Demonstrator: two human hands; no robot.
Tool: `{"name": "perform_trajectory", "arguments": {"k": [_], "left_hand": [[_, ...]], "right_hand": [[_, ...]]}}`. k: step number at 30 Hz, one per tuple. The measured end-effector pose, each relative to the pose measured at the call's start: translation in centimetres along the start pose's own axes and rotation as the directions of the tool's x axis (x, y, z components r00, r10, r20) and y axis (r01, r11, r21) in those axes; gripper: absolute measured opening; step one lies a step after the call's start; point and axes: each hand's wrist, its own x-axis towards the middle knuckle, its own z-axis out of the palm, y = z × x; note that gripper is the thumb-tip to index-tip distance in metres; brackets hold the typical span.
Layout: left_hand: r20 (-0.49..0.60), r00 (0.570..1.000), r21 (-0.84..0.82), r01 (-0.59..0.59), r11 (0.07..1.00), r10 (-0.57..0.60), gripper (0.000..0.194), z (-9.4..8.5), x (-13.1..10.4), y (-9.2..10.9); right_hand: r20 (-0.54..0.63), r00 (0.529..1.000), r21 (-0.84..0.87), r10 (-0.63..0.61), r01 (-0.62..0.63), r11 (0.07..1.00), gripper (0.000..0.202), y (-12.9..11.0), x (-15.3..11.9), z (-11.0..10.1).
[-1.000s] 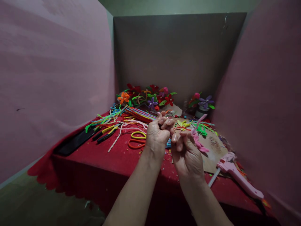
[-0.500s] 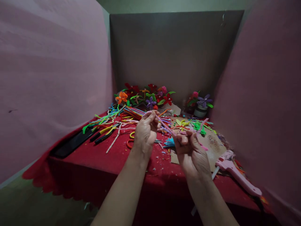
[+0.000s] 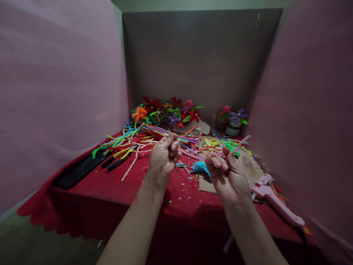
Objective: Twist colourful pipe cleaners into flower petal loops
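Note:
A pink pipe cleaner is pinched in my right hand, its free end sticking up past the thumb. My left hand is closed, thumb against fingers, in front of a bundle of coloured pipe cleaners. Pink and lilac strands show between the two hands; which of them are held and which lie on the table is hard to separate. Below this gap lie light blue pipe cleaner pieces and scissors, the latter partly hidden by my left hand.
A pink glue gun rests at the right on the red-covered table. Cardboard lies centre right. At left are pliers and a black phone-like slab. Pipe-cleaner flowers and a flower pot stand behind.
My hands have moved farther apart, the left one going left and slightly down. The pink strand that ran up to my left fingertips no longer shows there. The view has shifted slightly.

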Motion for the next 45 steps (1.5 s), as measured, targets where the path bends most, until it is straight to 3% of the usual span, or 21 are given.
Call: {"name": "perform_trajectory", "arguments": {"k": [3,8,12,18,20,22,25,29,36,38,40,41,43,45], "left_hand": [[0.048,0.999,-0.046,0.015,0.999,-0.013,0.014,-0.1,-0.4,0.2],[0.132,0.987,0.149,-0.108,0.983,0.088,0.012,-0.2,-1.1,1.0],[0.152,0.980,0.268,-0.169,0.948,0.132,0.014,-0.8,-1.0,1.4],[0.100,0.985,0.271,-0.160,0.949,0.138,0.016,-1.6,-0.8,1.3],[0.079,0.987,0.266,-0.159,0.951,0.143,0.015,-1.4,-0.8,1.2],[0.069,0.985,0.240,-0.168,0.956,0.156,0.013,-1.0,-0.6,1.1],[0.102,0.979,0.214,-0.194,0.957,0.176,0.012,-0.3,-0.5,0.8],[0.165,0.970,0.244,-0.214,0.946,0.177,0.013,-0.1,-0.5,0.3],[0.200,0.977,0.293,-0.138,0.946,0.081,0.016,-0.7,-0.8,0.1],[0.210,0.974,0.272,-0.137,0.952,0.080,0.015,-0.8,-0.7,0.0],[0.213,0.972,0.234,-0.145,0.961,0.095,0.013,-0.6,-0.6,-0.1],[0.213,0.972,0.214,-0.143,0.966,0.097,0.012,-0.5,-0.5,-0.1],[0.209,0.974,0.185,-0.127,0.975,0.087,0.013,-0.3,-0.5,-0.2],[0.201,0.978,0.180,-0.100,0.978,0.063,0.014,-0.1,-0.5,-0.3]], "right_hand": [[-0.010,1.000,-0.018,0.016,-0.016,1.000,0.019,0.0,0.1,0.2],[0.037,0.999,-0.148,-0.027,0.033,0.988,0.015,-0.1,-0.1,0.4],[0.063,0.998,-0.143,-0.015,0.024,0.989,0.016,0.1,-0.2,0.4],[0.011,1.000,-0.121,-0.002,0.004,0.993,0.011,-0.9,0.7,-0.6],[0.008,1.000,-0.155,-0.013,0.014,0.988,0.007,-1.3,1.1,-0.9],[0.020,1.000,-0.229,-0.018,0.022,0.973,0.015,-1.3,1.4,-1.1],[0.056,0.998,-0.338,0.036,-0.015,0.941,0.022,-0.6,1.3,-1.1],[0.022,0.994,-0.460,0.106,-0.084,0.884,0.013,0.3,1.1,-0.8],[0.006,0.998,-0.482,0.056,-0.046,0.875,0.020,0.0,1.7,-1.0],[0.035,0.999,-0.597,0.003,0.019,0.802,0.018,0.0,1.6,-0.9],[0.157,0.974,-0.763,-0.166,0.226,0.605,0.015,0.1,1.5,-0.7],[0.262,0.929,-0.819,-0.261,0.357,0.450,0.014,0.1,1.5,-0.4],[0.500,0.794,-0.814,-0.346,0.567,0.124,0.017,0.2,1.6,0.0],[0.647,0.711,-0.748,-0.275,0.662,-0.051,0.019,0.3,1.7,0.3]]}}
